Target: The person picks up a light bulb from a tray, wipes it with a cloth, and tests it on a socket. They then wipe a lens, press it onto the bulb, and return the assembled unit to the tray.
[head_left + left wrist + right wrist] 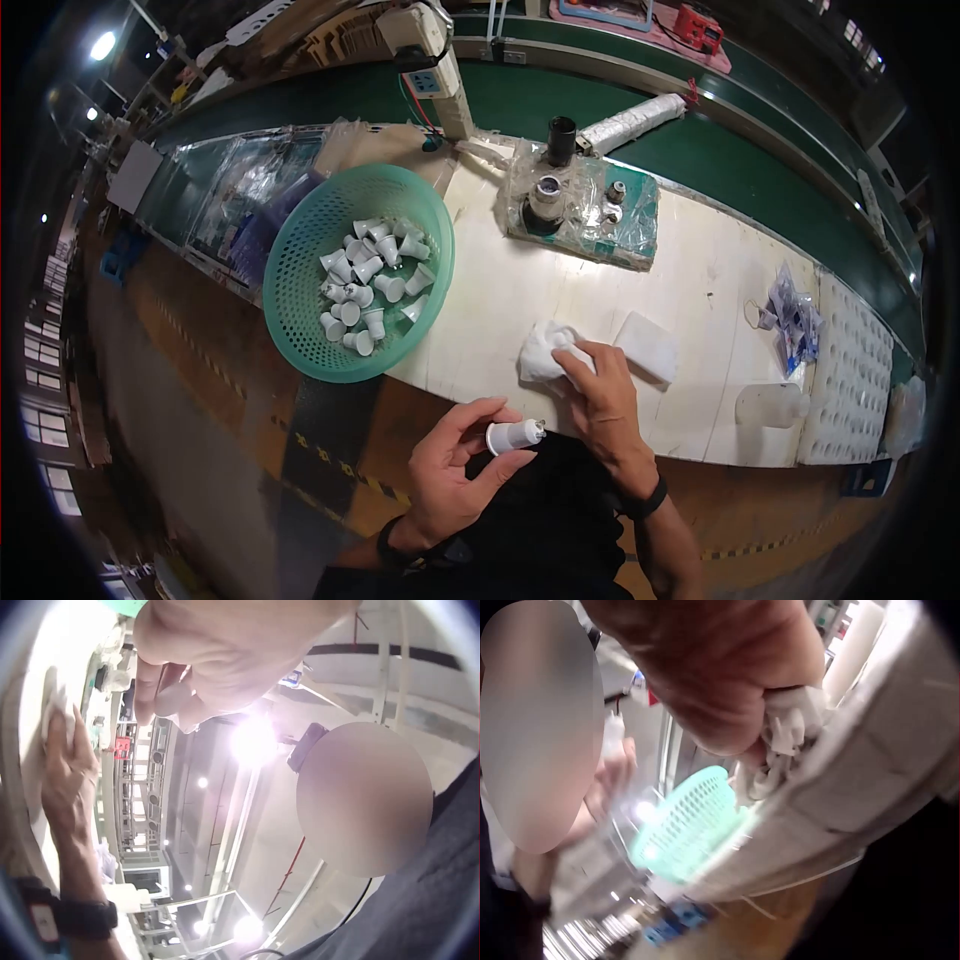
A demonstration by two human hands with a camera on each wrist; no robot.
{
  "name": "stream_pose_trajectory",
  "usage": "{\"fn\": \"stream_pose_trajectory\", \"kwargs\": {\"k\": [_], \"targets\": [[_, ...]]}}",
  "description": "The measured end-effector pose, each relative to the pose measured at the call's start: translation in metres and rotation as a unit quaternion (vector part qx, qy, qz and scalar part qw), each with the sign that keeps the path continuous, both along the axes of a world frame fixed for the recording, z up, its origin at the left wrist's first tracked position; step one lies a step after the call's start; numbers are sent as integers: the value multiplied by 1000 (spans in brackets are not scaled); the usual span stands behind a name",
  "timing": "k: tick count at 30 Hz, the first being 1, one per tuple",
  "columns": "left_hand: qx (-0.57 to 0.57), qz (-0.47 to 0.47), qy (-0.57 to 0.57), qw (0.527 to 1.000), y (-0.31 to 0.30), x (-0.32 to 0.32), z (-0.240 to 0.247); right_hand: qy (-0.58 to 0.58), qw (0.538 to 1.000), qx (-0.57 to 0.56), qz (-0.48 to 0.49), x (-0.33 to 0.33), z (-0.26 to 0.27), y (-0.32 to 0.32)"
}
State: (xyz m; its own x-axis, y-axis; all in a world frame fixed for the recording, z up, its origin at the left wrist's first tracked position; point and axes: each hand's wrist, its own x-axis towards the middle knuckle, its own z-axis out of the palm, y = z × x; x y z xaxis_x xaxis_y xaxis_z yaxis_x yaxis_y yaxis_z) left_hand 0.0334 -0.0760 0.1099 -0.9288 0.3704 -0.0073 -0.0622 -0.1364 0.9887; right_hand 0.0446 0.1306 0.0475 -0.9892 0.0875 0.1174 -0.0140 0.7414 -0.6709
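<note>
The left hand [445, 485] pinches a white cup [512, 436], the right hand [606, 408] grips cloth [541, 354]; it seems unfinished, the basket [292, 300] cups' status unclear.

We count two hands [462, 470] [606, 405], one green basket [290, 310], one crumpled cloth [541, 352], one folded cloth [648, 347], one held white piece [512, 436], and roughly twenty basketed white pieces [368, 268], overlapping too much for exactness.

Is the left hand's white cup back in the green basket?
No, the left hand holds the white cup in its fingers, outside the basket.
</note>
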Motion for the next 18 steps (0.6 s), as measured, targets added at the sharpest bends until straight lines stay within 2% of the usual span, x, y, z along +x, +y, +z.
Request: {"fn": "stream_pose_trajectory", "kwargs": {"k": [1, 4, 5, 6, 8, 11, 12, 14, 15, 18], "targets": [[-20, 21, 10, 1000, -1, 3, 1, -3, 985, -170, -28, 4, 3, 1], [-114, 43, 107, 987, -5, -1, -4, -47, 895, -443, -10, 28, 53, 5], [-134, 40, 107, 984, -3, 0, -2, -17, 888, -459, 39, 29, 71, 0], [-170, 26, 158, 972, -3, 2, 1, -31, 878, -471, 81, 29, 81, -6], [-239, -1, 264, 934, -3, 5, 6, -61, 875, -470, 100, 31, 71, -14], [-219, -11, 274, 936, -6, 4, 7, -68, 892, -447, 23, 37, 73, -28], [-220, -21, 277, 935, -8, 4, 7, -107, 842, -528, -33, 38, 74, -30], [-167, -42, 327, 929, -5, 5, 8, -178, 709, -667, -141, 36, 78, -31], [-131, -34, 346, 928, -1, 8, 6, -179, 681, -700, -117, 29, 84, -29], [-131, 12, 300, 945, -4, 7, 0, -170, 656, -728, -99, 31, 69, -35]]}}
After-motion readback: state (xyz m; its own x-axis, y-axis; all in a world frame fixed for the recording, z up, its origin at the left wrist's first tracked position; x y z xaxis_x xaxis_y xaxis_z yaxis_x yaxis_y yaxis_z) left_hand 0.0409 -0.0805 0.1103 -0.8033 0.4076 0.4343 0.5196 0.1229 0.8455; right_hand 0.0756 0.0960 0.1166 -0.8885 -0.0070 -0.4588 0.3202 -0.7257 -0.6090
